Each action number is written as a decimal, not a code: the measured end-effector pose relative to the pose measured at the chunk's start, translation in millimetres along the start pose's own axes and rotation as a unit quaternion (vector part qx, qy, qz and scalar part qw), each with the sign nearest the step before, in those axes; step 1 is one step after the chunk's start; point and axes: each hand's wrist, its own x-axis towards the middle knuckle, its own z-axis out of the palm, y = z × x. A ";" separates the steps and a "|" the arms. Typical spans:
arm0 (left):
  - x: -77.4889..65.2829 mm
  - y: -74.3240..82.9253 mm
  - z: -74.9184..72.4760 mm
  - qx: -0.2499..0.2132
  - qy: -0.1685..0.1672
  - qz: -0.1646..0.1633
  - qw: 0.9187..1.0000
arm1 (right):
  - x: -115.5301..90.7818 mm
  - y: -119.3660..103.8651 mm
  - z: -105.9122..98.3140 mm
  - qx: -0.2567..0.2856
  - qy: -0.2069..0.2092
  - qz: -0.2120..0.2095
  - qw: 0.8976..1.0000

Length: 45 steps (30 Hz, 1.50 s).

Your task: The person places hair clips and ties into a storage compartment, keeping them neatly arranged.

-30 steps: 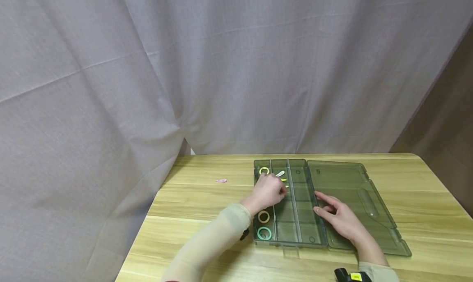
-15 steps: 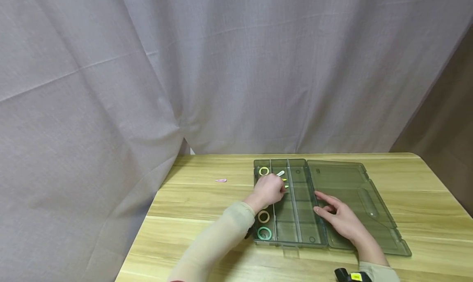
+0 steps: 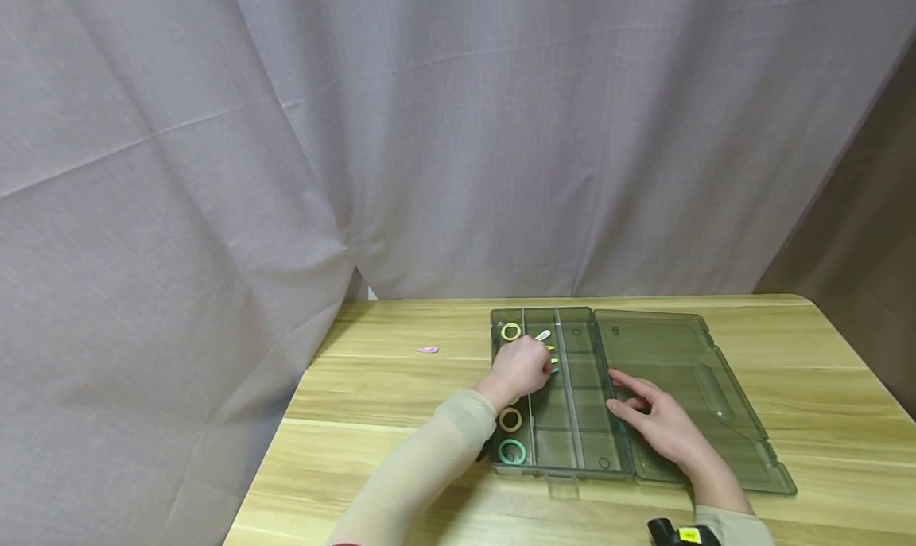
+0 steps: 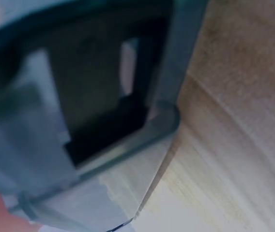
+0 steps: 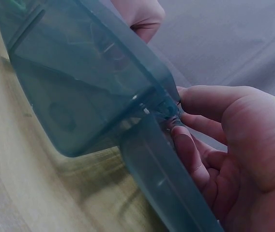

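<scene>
My left hand [image 3: 522,367] reaches into the middle column of an opened, see-through grey-green compartment box [image 3: 604,451]. Its curled fingers pinch a small teal hair clip [image 3: 554,369], mostly hidden by the hand. Just beyond lie a white hair clip [image 3: 543,335], a yellow clip [image 3: 550,347] and a light green clip [image 3: 554,361]. My right hand [image 3: 661,423] rests its thumb and forefinger, fairly straight, against the box's hinge side; the right wrist view shows those fingertips touching the hinge [image 5: 169,108]. The left wrist view is blurred and shows the box wall [image 4: 128,154].
On the wooden table [image 3: 358,443] a pink hair clip [image 3: 428,350] lies left of the box. The left column holds a yellow ring [image 3: 511,331], a tan ring [image 3: 510,420] and a green ring [image 3: 511,452]. The lid [image 3: 723,443] lies flat to the right; a grey curtain [image 3: 458,172] hangs behind.
My left hand has shifted slightly to the right and down in the middle column, and the teal clip now shows at its fingertips. My right hand has stayed put.
</scene>
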 end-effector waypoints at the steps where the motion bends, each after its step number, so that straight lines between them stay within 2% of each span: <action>1: -0.1 -0.2 -0.1 0.000 -0.001 -0.001 1.000 | 0.3 0.1 0.2 -0.001 0.001 -0.001 1.000; 12: -1.1 -1.2 -0.6 -0.012 -0.017 -0.014 1.000 | 1.6 0.1 1.0 0.000 -0.001 -0.004 1.000; 36: -1.7 -2.3 1.9 -0.014 -0.020 -0.017 1.000 | 0.5 -2.1 1.4 -0.005 0.001 0.000 1.000; 45: -3.2 -7.8 2.5 -0.026 -0.016 0.004 1.000 | 2.2 -1.3 2.4 -0.005 -0.005 -0.002 1.000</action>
